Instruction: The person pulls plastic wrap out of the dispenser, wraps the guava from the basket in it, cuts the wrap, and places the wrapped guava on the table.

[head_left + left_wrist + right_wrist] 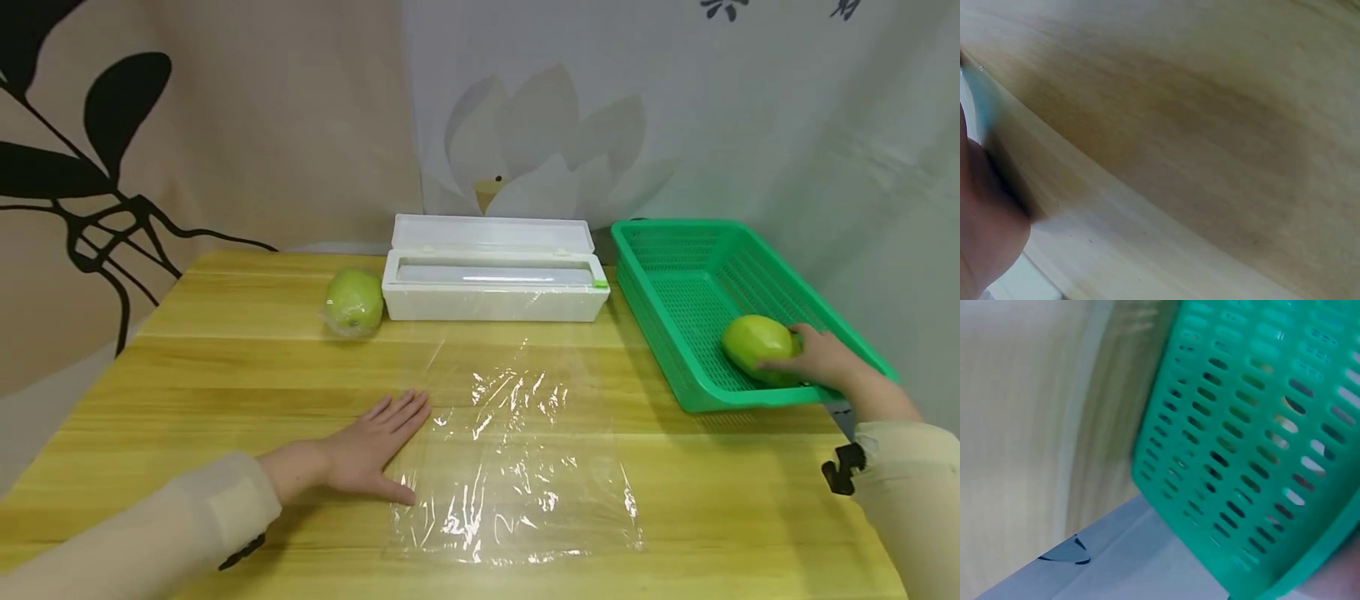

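In the head view my left hand (363,454) lies flat, palm down and fingers spread, at the left edge of a clear sheet of cling film (517,479). The film stretches over the table from a white cling film dispenser (495,304) with its lid up. At the right, my right hand (825,362) grips a yellow-green fruit (756,346) inside a green plastic basket (654,333), thumb on the near side. Its other fingers are partly hidden. The right wrist view shows mostly the basket's slotted side (1222,456); the fruit is only glimpsed through the slots.
A second green fruit (354,302), wrapped in film, sits left of the dispenser. Everything stands on a wooden table (247,367). Behind its back edge hangs a printed cloth (300,125). A green slider (600,284) is at the dispenser's right end.
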A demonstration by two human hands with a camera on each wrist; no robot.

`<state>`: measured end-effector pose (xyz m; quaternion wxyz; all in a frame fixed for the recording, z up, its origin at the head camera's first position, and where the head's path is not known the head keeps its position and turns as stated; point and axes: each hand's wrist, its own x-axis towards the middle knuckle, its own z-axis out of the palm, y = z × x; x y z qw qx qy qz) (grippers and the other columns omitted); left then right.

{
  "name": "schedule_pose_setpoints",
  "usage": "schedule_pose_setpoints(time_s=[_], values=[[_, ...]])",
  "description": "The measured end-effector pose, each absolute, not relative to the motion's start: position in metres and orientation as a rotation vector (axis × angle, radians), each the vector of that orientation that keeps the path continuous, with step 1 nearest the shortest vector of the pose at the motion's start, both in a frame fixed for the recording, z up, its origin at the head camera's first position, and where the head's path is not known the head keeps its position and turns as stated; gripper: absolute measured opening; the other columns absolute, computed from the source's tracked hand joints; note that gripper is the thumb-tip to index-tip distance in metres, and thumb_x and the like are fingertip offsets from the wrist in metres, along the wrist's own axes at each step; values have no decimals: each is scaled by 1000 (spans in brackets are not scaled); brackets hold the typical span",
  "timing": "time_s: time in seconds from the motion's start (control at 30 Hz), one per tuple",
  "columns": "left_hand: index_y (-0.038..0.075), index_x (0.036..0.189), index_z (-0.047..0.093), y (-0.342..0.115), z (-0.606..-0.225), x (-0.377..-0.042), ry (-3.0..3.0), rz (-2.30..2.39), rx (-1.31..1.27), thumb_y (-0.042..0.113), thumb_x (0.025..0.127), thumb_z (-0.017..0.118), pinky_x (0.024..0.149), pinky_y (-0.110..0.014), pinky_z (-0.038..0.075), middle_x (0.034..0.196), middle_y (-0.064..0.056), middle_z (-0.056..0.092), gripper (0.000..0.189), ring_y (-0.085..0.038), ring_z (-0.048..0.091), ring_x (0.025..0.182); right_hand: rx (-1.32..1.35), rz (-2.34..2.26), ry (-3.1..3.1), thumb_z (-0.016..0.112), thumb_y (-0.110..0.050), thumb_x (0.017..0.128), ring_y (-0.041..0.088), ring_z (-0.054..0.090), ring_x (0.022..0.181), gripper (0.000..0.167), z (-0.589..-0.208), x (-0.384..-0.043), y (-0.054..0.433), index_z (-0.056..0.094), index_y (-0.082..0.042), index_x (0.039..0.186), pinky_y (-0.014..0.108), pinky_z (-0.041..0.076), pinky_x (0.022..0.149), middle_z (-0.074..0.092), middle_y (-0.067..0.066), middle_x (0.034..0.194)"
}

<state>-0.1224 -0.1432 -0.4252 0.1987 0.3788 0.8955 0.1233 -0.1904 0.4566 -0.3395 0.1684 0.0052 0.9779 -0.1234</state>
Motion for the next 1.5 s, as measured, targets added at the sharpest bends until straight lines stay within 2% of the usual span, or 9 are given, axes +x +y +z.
schedule_pose_setpoints(time_s=[0.13,0.3,0.43,0.73,1.07,1.37,1.5], values=[[2,149,8,-143,-425,-123,2510,345,1051,72,77,53,117,-53,3,157,-16,-3,111,-35,-2,145,34,-391,2745,55,-46,90,63,39,102,95,-342,-196,458,8,25,134,63,43,79,29,53,119],[1,149,9,-142,-425,-122,2502,347,1041,73,76,52,117,-53,3,157,-16,-2,111,-35,-2,145,60,-425,2720,52,-46,91,60,43,98,96,-348,-205,458,3,23,135,57,46,75,27,53,120],[2,149,8,-142,-425,-121,2500,349,1046,73,77,51,117,-53,3,157,-16,-3,110,-35,-2,145,78,-450,2713,50,-49,91,63,36,105,100,-352,-209,456,-1,24,135,61,43,80,22,53,123],[3,150,7,-141,-427,-122,2505,342,1060,73,77,51,117,-53,3,158,-15,-4,110,-34,-3,145,149,-549,2769,50,-51,90,58,38,106,100,-354,-208,453,2,23,138,56,45,76,22,50,128],[1,149,7,-141,-425,-122,2489,364,1052,71,78,53,116,-54,1,157,-15,-4,110,-34,-4,145,115,-685,2770,52,-46,91,42,49,93,92,-352,-209,451,4,14,143,31,45,61,34,42,123],[2,150,6,-141,-426,-122,2479,382,1042,71,77,53,116,-54,0,157,-15,-5,110,-35,-5,145,93,-746,2825,49,-45,92,42,45,101,86,-338,-205,444,5,5,147,27,42,64,31,40,130],[2,150,6,-141,-426,-122,2480,385,1045,70,77,54,115,-55,0,157,-15,-5,110,-34,-5,145,74,-805,2835,50,-44,92,29,48,94,83,-331,-205,437,8,0,149,29,43,65,33,37,131]])
